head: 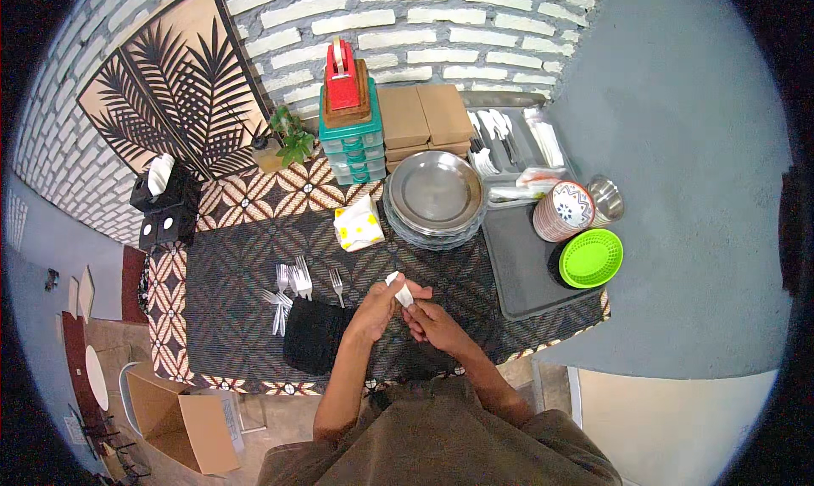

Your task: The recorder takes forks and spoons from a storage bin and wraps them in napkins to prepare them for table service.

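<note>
My left hand (376,309) and my right hand (437,324) meet over the table in front of my body. Between them they hold a narrow, folded white paper napkin (400,291); whether anything is wrapped inside is hidden. To the left of my hands lies a black cloth (314,338). Several metal forks (301,279) sit at its upper and left edges, some crossing each other, and a single fork (336,285) stands a little apart. Beyond my hands is a pack of white napkins with yellow spots (358,227).
Stacked metal plates (436,190) stand beyond my hands. On the right are a grey tray (518,273), patterned bowls (566,209), green baskets (591,257) and a cutlery organizer (518,146) with wrapped sets. Cardboard boxes (423,114), teal drawers (351,146) and a red tape dispenser (342,82) line the wall.
</note>
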{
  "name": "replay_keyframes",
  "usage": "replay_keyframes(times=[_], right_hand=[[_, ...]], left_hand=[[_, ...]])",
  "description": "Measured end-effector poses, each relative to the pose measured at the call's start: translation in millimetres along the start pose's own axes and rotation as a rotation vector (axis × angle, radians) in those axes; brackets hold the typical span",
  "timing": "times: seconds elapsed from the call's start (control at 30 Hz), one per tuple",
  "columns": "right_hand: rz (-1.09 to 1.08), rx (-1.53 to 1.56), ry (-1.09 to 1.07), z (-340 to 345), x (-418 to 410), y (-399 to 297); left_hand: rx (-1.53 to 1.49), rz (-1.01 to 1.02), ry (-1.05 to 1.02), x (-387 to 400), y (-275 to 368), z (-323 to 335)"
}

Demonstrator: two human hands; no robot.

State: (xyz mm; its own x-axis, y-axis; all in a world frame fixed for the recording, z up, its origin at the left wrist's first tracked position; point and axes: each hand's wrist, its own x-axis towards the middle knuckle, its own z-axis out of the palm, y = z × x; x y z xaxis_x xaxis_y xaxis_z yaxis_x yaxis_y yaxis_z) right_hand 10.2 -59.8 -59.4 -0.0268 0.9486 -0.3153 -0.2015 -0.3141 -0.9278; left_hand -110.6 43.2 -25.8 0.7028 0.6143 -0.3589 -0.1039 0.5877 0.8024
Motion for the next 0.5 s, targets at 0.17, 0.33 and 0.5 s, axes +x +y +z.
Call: replay_keyframes(times=[0.17,0.33,0.5], right_hand=[[0.01,0.041,0.0,1,-6,-8],[0.013,0.01,0.003,-2,-11,-9],[0.028,0.092,-0.07,-7,-15,-3]], left_hand=[[0.019,0.002,0.004,0,-7,0],[-0.093,-0.039,0.035,-5,-2,12],[-0.616,-0.056,-0.04,2,-11,16]])
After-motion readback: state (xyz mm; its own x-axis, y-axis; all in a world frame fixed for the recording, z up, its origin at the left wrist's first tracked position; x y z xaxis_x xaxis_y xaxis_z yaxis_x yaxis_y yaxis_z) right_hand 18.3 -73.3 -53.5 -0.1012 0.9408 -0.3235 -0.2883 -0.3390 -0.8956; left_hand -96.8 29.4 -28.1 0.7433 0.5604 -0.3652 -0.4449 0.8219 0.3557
